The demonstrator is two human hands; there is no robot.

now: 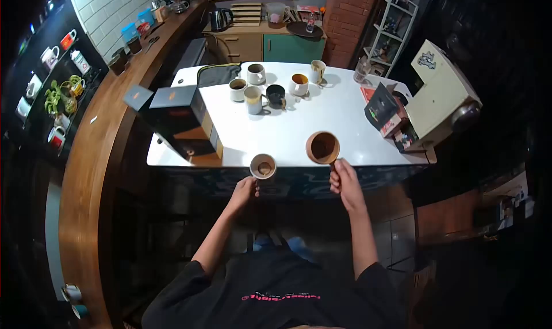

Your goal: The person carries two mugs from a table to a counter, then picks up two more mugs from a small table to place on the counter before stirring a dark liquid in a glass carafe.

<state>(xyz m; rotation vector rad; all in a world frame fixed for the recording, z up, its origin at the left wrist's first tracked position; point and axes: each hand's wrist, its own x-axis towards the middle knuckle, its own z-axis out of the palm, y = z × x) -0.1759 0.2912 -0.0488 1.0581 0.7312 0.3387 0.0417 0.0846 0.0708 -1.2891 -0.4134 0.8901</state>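
Observation:
My left hand is closed on the handle of a pale mug with brown at its bottom, held at the near edge of the white table. To its right, my right hand grips the handle of a brown mug that tilts so its dark inside shows. Farther back on the tabletop stand several mugs: a tall cream one, a black one, a white one with an orange inside and a beige one, among others.
Dark boxes stand at the table's left end. A cream machine and a black bag occupy the right end. A folded grey cloth lies at the back left. Along the left runs a wooden counter.

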